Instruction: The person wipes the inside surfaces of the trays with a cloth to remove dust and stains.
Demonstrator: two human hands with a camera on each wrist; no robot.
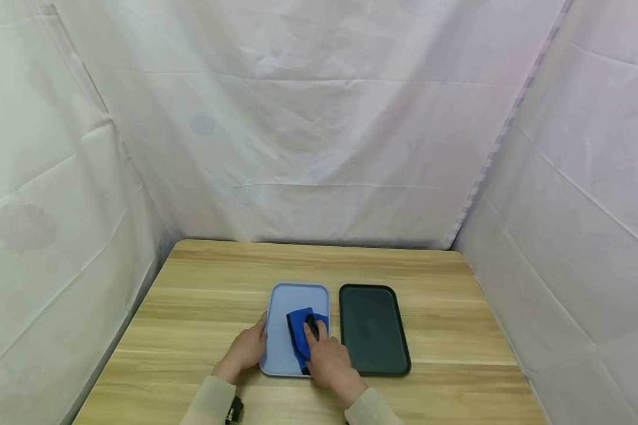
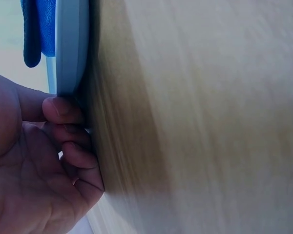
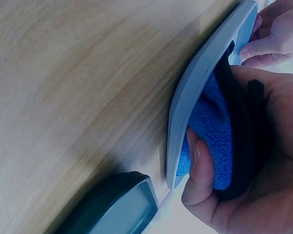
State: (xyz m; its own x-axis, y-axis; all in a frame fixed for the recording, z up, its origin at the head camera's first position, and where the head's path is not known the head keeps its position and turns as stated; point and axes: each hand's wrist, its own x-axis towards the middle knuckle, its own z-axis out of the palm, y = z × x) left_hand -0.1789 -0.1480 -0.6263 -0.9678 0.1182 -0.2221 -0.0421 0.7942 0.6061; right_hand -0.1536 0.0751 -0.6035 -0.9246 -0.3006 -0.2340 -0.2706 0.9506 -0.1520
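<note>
A light blue tray [image 1: 283, 330] lies flat on the wooden table. At its left edge is my left hand [image 1: 248, 347], and in the left wrist view the thumb and curled fingers [image 2: 63, 110] grip the tray's rim. My right hand [image 1: 329, 361] holds a folded blue cloth [image 1: 299, 326] with black edging against the tray's right half. From the right wrist view, fingers curl round the bunched cloth [image 3: 211, 129], whose fuzzy side shows over the rim. Part of the cloth is hidden under the right hand.
Just right of the light blue tray lies a dark green tray [image 1: 373, 330], with a narrow gap between them. Bare wood of the table [image 1: 191, 307] extends to both sides. White cloth walls [image 1: 308, 147] enclose the table at the back, left and right.
</note>
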